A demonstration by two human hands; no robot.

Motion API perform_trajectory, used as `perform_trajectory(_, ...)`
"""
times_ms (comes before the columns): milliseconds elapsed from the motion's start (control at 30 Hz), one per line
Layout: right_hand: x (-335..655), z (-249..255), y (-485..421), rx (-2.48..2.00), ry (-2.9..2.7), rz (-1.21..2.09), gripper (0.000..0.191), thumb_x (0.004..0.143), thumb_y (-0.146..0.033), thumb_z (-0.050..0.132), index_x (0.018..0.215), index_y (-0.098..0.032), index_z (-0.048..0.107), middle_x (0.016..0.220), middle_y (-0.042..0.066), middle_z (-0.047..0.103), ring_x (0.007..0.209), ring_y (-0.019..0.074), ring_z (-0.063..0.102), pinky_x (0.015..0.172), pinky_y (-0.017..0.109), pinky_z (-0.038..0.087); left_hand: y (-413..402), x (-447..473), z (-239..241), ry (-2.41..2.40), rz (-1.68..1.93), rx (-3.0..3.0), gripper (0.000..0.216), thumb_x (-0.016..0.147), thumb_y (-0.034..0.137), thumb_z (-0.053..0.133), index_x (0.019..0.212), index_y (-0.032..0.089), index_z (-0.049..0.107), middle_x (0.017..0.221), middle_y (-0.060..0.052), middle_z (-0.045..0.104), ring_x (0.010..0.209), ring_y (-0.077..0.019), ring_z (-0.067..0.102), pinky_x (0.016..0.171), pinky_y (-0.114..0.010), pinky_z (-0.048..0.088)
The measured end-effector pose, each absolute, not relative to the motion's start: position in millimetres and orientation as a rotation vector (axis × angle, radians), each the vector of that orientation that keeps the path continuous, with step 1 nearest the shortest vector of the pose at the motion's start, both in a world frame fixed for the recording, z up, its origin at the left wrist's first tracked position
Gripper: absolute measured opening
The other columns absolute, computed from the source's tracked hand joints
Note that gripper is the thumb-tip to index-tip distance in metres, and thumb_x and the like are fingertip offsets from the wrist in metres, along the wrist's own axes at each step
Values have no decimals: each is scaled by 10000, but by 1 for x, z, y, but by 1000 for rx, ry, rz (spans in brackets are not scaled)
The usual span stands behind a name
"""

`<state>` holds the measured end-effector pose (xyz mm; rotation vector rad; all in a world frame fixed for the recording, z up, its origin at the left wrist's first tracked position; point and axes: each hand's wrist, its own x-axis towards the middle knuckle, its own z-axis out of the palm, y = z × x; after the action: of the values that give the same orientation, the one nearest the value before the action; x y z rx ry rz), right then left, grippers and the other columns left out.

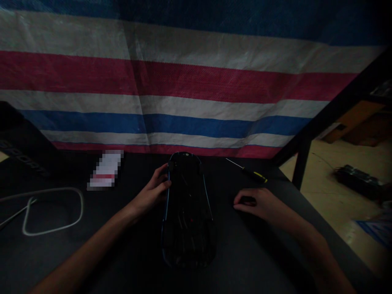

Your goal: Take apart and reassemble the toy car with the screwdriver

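Note:
A dark toy car body with a blue rim lies lengthwise in the middle of the black table. My left hand grips its left front edge, fingers curled round the rim. My right hand rests on the table to the car's right, fingers curled over a small dark object that I cannot make out. A thin screwdriver with a yellow and black handle lies just beyond my right hand.
A white cable loop lies at the left. A small white and red card sits behind it. A striped red, white and blue tarp hangs behind the table. The table's right edge drops to a floor with a dark box.

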<state>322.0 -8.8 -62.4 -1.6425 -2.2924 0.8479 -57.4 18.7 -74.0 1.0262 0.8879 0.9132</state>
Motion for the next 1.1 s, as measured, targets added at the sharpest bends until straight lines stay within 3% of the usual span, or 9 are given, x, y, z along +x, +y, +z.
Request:
perform_trajectory(267,317,-59,-9,-1600,-2263,871,249,930,-441,670,988,-226,781,1019,68,792,884,227,740,795,327,554,18,-57,-73,879,918,1015,737,910,471,755,1544,425,382,1511,-63,524,1271,-294,586,966,-415,508)
perform_trajectory(667,312,-65,-9,-1588,-2344,819,221,955,-368,599,1025,-213,740,1001,69,774,835,215,717,791,345,541,18,-56,-72,851,925,1016,729,923,437,739,1551,400,370,1448,-62,540,1219,-280,592,983,-438,501)
perform_trajectory(800,307,-63,-11,-1601,-2309,843,268,989,-419,562,1061,-208,711,993,70,763,845,214,707,800,347,529,18,-56,-74,830,931,1010,741,913,437,751,1548,400,372,1424,-63,544,1196,-274,594,961,-431,508)
perform_trajectory(933,288,-46,-11,-1512,-2273,907,330,1029,-499,509,1053,-220,683,999,58,739,910,214,692,779,319,521,16,-55,-72,823,927,990,728,917,414,744,1544,393,374,1419,-70,541,1160,-259,604,944,-416,508)
perform_trajectory(1100,238,0,2,-1313,-2364,926,246,1033,-446,534,1038,-245,676,976,30,738,885,186,678,766,285,495,15,-56,-71,808,920,955,731,908,382,758,1533,400,378,1403,-66,531,1152,-247,599,918,-392,507)
